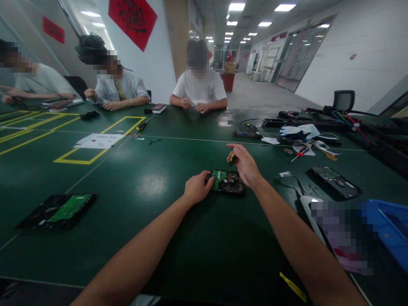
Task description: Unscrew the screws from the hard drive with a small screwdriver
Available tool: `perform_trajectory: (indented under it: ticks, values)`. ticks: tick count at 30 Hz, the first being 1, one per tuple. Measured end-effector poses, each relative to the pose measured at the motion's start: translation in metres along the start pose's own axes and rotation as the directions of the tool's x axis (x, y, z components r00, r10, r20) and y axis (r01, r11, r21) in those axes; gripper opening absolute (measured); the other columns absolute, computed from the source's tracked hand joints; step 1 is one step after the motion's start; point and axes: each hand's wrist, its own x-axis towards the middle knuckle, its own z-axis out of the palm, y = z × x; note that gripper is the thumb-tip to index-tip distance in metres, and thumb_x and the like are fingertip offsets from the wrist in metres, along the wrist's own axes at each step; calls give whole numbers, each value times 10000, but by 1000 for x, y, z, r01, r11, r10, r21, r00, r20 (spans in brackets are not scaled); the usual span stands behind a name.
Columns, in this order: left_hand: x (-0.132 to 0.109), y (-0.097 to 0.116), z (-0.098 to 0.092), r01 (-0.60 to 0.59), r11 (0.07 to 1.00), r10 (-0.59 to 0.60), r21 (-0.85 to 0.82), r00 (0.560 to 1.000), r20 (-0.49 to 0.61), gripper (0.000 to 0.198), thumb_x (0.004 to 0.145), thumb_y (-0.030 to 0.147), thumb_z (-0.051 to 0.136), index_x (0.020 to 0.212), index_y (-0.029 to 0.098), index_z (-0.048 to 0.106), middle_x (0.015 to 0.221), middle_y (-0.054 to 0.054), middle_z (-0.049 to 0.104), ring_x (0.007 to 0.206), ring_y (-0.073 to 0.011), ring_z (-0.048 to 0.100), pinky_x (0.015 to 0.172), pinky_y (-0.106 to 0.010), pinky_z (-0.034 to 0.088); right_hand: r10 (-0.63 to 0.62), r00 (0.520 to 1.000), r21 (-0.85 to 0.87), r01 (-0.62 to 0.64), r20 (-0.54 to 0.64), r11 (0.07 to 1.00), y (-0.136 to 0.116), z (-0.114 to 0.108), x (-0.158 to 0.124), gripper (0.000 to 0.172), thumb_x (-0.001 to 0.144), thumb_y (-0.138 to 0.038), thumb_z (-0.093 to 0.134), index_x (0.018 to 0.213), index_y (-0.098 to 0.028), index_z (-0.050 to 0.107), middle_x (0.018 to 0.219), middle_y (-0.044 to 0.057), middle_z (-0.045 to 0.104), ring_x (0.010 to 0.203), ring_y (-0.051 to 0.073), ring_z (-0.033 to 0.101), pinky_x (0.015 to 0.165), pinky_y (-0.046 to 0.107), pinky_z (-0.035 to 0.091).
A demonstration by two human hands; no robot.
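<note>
A black hard drive [232, 183] with a green circuit board lies on the green table [153, 221] in front of me. My left hand [196, 188] is curled against the drive's left edge and holds it still. My right hand [245, 165] is closed around a small screwdriver [232, 158] with a yellow and black handle. The screwdriver stands upright, its tip pointing down onto the drive's top.
Another hard drive [59, 209] lies near left, a third [333, 180] at right. Cables, gloves and tools [302, 132] clutter the far right. A blue tray [390, 229] sits near right. Three people sit across the table, by yellow tape outlines [95, 140].
</note>
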Motion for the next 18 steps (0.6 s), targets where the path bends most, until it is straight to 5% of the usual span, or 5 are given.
perform_trajectory:
  ticks: [5, 8, 18]
  values:
    - [-1, -1, -1, -3, 1000, 3, -5, 1000, -4, 420, 1011, 485, 488, 1341, 268, 631, 982, -34, 784, 893, -224, 728, 734, -317, 486, -24, 997, 53, 20, 72, 998, 2, 2, -1, 333, 928, -579, 612, 944, -253, 676, 1044, 51, 695, 1010, 209, 652, 923, 360, 504]
    - [-1, -1, -2, -7, 1000, 7, 3, 1000, -5, 426, 1010, 491, 482, 1347, 273, 625, 982, -30, 784, 888, -225, 727, 722, -316, 478, -8, 994, 84, -1, 105, 996, 5, 3, -2, 363, 930, -620, 607, 956, -258, 627, 942, 30, 698, 921, 199, 666, 913, 374, 503]
    - [-1, 0, -2, -9, 1000, 9, 7, 1000, 2, 436, 1012, 489, 477, 1354, 263, 626, 989, -35, 786, 877, -221, 725, 710, -314, 475, -19, 1000, 137, 18, 7, 990, 13, -4, 5, 406, 955, -643, 562, 1027, -260, 676, 796, -7, 620, 759, 171, 603, 778, 323, 482]
